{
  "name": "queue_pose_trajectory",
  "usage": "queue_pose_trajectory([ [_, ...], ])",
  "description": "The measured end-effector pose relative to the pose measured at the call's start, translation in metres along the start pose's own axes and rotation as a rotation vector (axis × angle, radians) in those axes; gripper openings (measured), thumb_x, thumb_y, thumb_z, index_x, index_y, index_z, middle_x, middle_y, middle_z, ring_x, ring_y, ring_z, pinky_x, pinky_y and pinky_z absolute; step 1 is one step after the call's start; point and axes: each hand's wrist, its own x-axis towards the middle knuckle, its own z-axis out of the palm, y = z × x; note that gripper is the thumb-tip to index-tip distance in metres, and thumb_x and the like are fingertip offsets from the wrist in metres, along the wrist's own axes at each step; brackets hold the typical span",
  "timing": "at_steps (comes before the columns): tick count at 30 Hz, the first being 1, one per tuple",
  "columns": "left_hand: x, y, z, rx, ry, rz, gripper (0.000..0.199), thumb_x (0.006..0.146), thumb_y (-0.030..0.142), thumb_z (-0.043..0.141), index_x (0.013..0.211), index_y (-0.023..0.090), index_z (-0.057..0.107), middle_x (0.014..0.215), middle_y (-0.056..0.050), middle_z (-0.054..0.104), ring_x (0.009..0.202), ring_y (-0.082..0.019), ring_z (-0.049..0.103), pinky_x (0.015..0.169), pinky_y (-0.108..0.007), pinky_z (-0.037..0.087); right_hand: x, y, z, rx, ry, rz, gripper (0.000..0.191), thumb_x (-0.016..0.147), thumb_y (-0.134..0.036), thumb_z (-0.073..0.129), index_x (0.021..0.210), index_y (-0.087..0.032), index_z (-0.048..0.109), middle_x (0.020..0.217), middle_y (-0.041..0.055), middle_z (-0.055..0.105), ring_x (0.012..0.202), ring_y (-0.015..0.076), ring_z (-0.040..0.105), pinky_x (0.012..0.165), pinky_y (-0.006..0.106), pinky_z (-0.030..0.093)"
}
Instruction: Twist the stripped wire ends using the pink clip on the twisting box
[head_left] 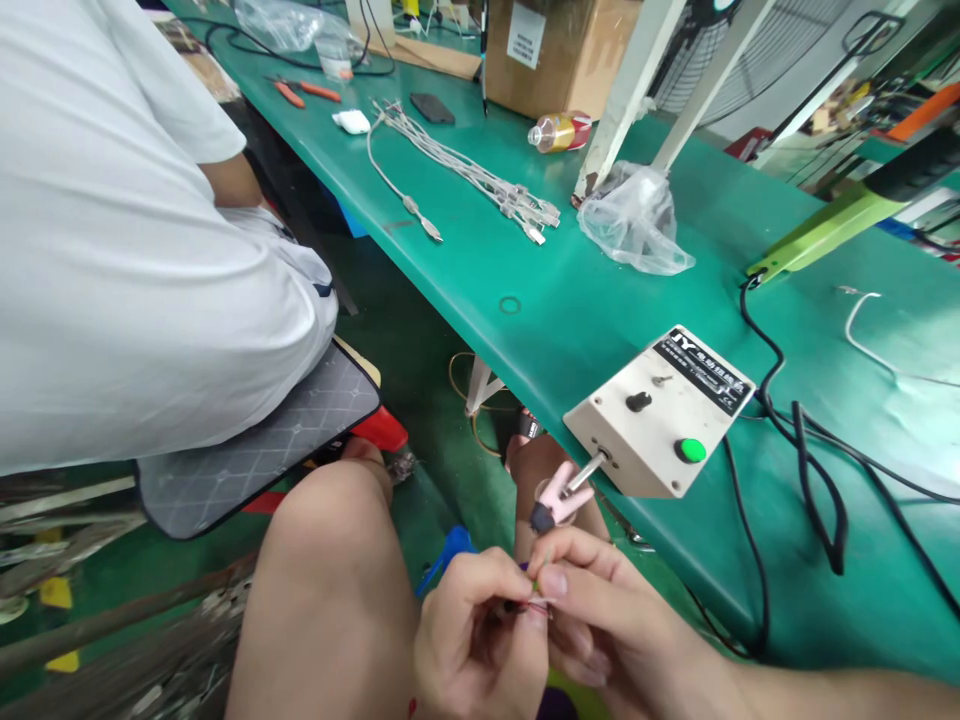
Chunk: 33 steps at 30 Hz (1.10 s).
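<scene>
Landmark for these notes: the beige box (660,410) at the near edge of the green bench (570,290), with a black knob, a green button and a metal shaft sticking out of its near face toward me.

Both hands sit low, just below and in front of that box. My left hand (472,640) and right hand (600,620) meet fingertip to fingertip, both pinched shut on the thin wires (536,597); I make out red and green strands, too fine to count. The pinch point lies directly under the shaft's tip, which carries a pink clip (555,500) with a black end.

From the pinch, the clip is up and slightly right, near but not touching. The shaft's long axis runs from the box down-left toward the hands. The right hand is the nearer one to the clip.

Well beyond the box: a bundle of grey cables (465,165). A seated co-worker's white shirt (112,200) is far left of the box.
</scene>
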Motion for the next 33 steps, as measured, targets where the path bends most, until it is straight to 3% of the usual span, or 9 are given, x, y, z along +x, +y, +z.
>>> queue_pose_trajectory([
  [3, 0.004, 0.001, 0.004, -0.026, 0.034, 0.100, 0.009, 0.098, 0.017, 0.072, 0.096, 0.025, 0.074, 0.069, 0.001, 0.068, 0.051, -0.014, 0.062, 0.050, -0.020, 0.051, 0.000, -0.002, 0.003, -0.006, 0.010, 0.001, 0.024, 0.076, -0.038, 0.102, 0.080, -0.023, 0.083, 0.047, -0.0095, 0.044, 0.042, 0.0049, 0.021, 0.045, 0.021, 0.017],
  [6, 0.008, 0.003, 0.008, -0.056, -0.028, 0.160, 0.010, 0.100, 0.020, 0.066, 0.093, 0.027, 0.069, 0.060, 0.003, 0.065, 0.042, -0.012, 0.056, 0.043, -0.019, 0.045, -0.001, -0.003, 0.005, -0.028, 0.009, 0.004, 0.028, 0.077, -0.040, 0.101, 0.079, -0.021, 0.081, 0.048, -0.0086, 0.046, 0.044, 0.0057, 0.023, 0.046, 0.021, 0.018],
  [10, 0.006, -0.002, 0.003, 0.106, -0.083, 0.178, 0.013, 0.093, 0.015, 0.066, 0.092, 0.027, 0.065, 0.063, 0.005, 0.067, 0.041, -0.013, 0.058, 0.042, -0.019, 0.045, 0.000, -0.006, 0.005, -0.040, 0.041, 0.039, 0.031, 0.075, -0.041, 0.102, 0.080, -0.021, 0.079, 0.051, -0.0084, 0.048, 0.044, 0.0054, 0.022, 0.046, 0.022, 0.016],
  [14, 0.004, -0.006, -0.001, 0.177, -0.014, 0.233, 0.011, 0.093, 0.017, 0.067, 0.088, 0.026, 0.063, 0.061, 0.006, 0.061, 0.037, -0.012, 0.053, 0.036, -0.020, 0.040, 0.003, -0.008, 0.001, -0.091, 0.072, -0.088, 0.029, 0.087, -0.048, 0.091, 0.090, -0.020, 0.083, 0.052, -0.0061, 0.049, 0.046, 0.0099, 0.031, 0.048, 0.024, 0.026],
  [17, 0.006, -0.003, 0.001, 0.209, 0.073, 0.180, 0.012, 0.097, 0.020, 0.065, 0.086, 0.025, 0.064, 0.061, 0.006, 0.059, 0.039, -0.010, 0.050, 0.038, -0.020, 0.038, 0.007, -0.011, 0.000, -0.093, 0.162, -0.200, 0.035, 0.096, -0.053, 0.081, 0.105, -0.020, 0.086, 0.067, -0.0003, 0.060, 0.060, 0.0147, 0.047, 0.057, 0.026, 0.040],
  [21, 0.011, 0.004, 0.006, 0.276, 0.192, 0.022, 0.018, 0.098, 0.027, 0.068, 0.081, 0.024, 0.067, 0.058, 0.007, 0.052, 0.042, -0.009, 0.045, 0.042, -0.019, 0.036, 0.010, -0.016, 0.000, -0.053, 0.195, -0.210, 0.044, 0.096, -0.057, 0.082, 0.119, -0.019, 0.087, 0.074, 0.0015, 0.062, 0.068, 0.0163, 0.049, 0.063, 0.026, 0.046],
  [25, 0.017, 0.006, 0.005, 0.300, 0.223, -0.003, 0.020, 0.099, 0.030, 0.068, 0.080, 0.024, 0.068, 0.059, 0.007, 0.052, 0.044, -0.009, 0.044, 0.043, -0.018, 0.037, 0.010, -0.016, 0.004, -0.029, 0.177, -0.211, 0.046, 0.095, -0.057, 0.084, 0.124, -0.021, 0.086, 0.075, 0.0004, 0.057, 0.065, 0.0139, 0.043, 0.060, 0.024, 0.043],
  [33, 0.018, 0.002, 0.004, 0.358, 0.196, -0.044, 0.020, 0.099, 0.028, 0.063, 0.081, 0.023, 0.066, 0.058, 0.007, 0.049, 0.044, -0.009, 0.044, 0.045, -0.017, 0.040, 0.012, -0.018, 0.015, 0.007, 0.135, -0.216, 0.036, 0.098, -0.052, 0.083, 0.115, -0.020, 0.088, 0.072, -0.0046, 0.043, 0.061, 0.0103, 0.028, 0.054, 0.021, 0.032],
])
